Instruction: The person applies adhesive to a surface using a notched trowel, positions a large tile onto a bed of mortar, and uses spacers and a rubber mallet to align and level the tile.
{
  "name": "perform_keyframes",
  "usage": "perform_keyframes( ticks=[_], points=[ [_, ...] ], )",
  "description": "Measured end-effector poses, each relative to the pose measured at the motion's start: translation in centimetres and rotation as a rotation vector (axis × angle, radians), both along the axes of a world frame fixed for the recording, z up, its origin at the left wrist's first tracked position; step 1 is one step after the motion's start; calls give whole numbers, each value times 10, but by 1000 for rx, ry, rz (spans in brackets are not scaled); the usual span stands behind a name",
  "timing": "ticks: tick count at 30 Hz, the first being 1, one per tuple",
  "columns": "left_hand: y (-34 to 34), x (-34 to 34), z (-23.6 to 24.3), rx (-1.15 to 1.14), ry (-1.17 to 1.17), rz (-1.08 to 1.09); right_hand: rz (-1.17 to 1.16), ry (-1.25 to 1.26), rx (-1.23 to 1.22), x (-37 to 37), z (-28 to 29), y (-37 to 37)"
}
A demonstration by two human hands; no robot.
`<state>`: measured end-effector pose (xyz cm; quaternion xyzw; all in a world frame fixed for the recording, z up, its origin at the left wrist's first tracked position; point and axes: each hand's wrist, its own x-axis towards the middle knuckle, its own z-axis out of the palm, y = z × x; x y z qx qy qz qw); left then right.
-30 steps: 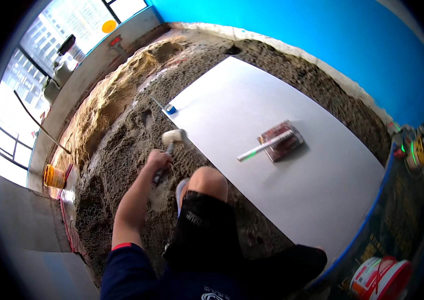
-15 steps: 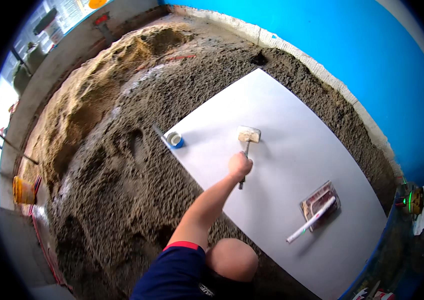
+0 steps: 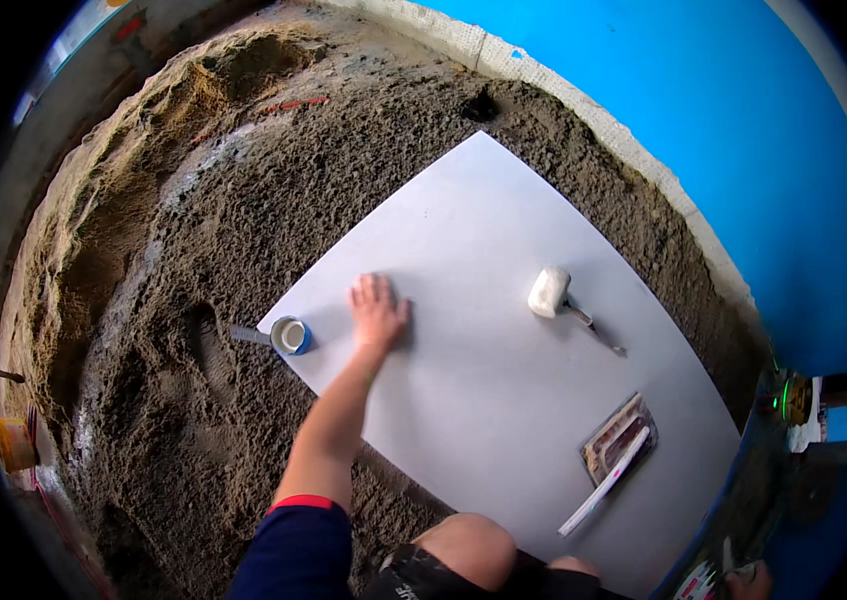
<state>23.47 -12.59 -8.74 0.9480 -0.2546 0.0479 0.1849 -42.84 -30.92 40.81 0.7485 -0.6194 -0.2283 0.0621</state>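
My left hand lies palm down, fingers spread, on a large white tile set on rough grey mortar. Left of it, by the tile's edge, sits a small round blue item with a pale hollow centre; a flat grey strip juts from it over the mortar. A white-headed mallet rests on its own on the tile's right part. Nearer to me are a rectangular hand float and a long white stick. At the bottom right edge, part of my right hand shows beside a blade-like tool; its grip is unclear.
Rough mortar surrounds the tile, with a sandy mound at the far left. A blue wall with a pale lower band curves along the right. A yellow-orange bucket stands left; a device with green light stands right.
My left hand has let go of the mallet, which now lies farther right on the tile. The hand has moved left and flattened on the tile. The view has shifted; my right hand has come into sight.
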Motion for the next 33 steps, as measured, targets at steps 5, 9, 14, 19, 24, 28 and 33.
perform_keyframes(
  ticks=[5, 9, 14, 19, 24, 28, 33],
  points=[
    [16, 23, 18, -25, 66, 88, -96, -58, -62, 85, -40, -11],
    [15, 24, 21, -78, 132, 129, 105, -151, 237, 219, -26, -47],
    [0, 30, 20, -44, 221, 220, 725, -272, 324, 404, -54, -164],
    [21, 43, 37, 92, 250, 389, 1176, -189, 352, 690, -190, -207],
    [-5, 50, 27, 48, 287, 364, 1487, -254, 544, 867, -247, -183],
    [3, 47, 29, 61, 307, 372, 1602, -143, 503, 959, -310, -145],
    [4, 42, 27, 79, 356, 376, 1711, 227, 640, 1008, -356, -122]
  ],
)
